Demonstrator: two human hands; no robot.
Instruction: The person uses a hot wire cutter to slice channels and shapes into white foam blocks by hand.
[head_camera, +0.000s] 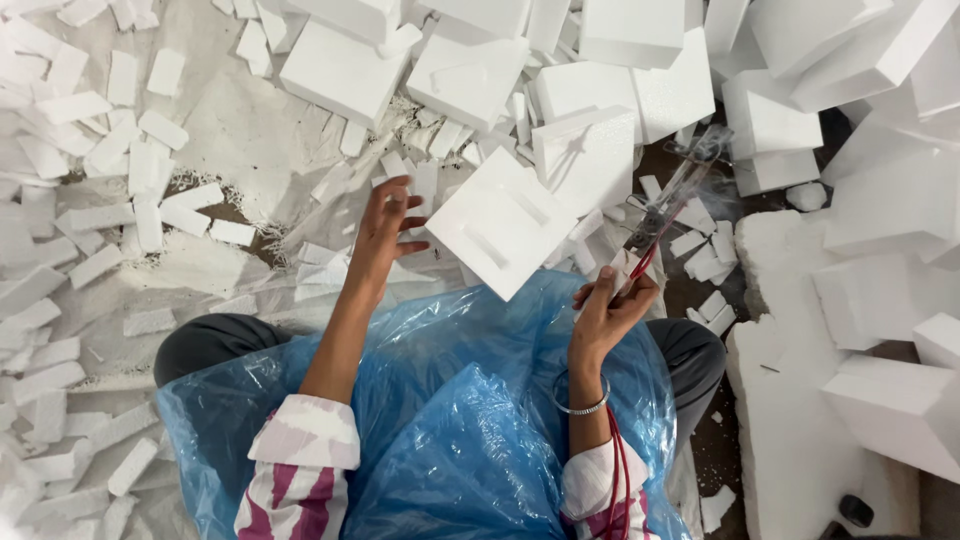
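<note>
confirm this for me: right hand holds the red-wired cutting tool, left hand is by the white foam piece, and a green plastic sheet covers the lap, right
Not quite: the plastic sheet over the lap is blue, not green, as the head view shows. The rest holds: the right hand holds the red-wired cutting tool, and the left hand is by the white foam piece.

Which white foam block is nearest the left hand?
The square foam slab with slots cut in it, just right of the left hand; the other big blocks lie farther up.
</note>
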